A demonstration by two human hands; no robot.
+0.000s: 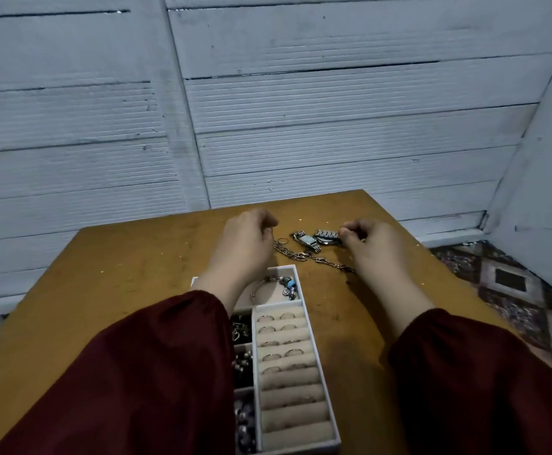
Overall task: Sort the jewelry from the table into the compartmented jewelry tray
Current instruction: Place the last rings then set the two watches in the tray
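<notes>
The chain [304, 256] lies loose on the table [136, 274] at 12 o'clock from the tray [321, 372], running from the left hand [245, 244] across to the right hand [371, 247]. It looks like linked metal: limp, light, no stiffness at all — lifted at one end it would probably dangle and swing, and the links could snag on the neighbours. Taking both ends, or gathering it into a heap first, seems the surer hold.

The left fingers [266, 221] are curled over the chain's 9 o'clock end, but I cannot tell whether they pinch it. The right fingers [350, 229] are bunched against the strap of one watch [326, 235] (grip or mere touch — hidden).

A second, rectangular-faced watch [307, 240] and a small ring [282, 240] sit just at 12 o'clock of the chain. The watches should handle heavier and more rigid, with jointed straps.

In the tray, a beaded bracelet [287, 284] lies in the far compartment and rings stand in the rolls [287, 356].
</notes>
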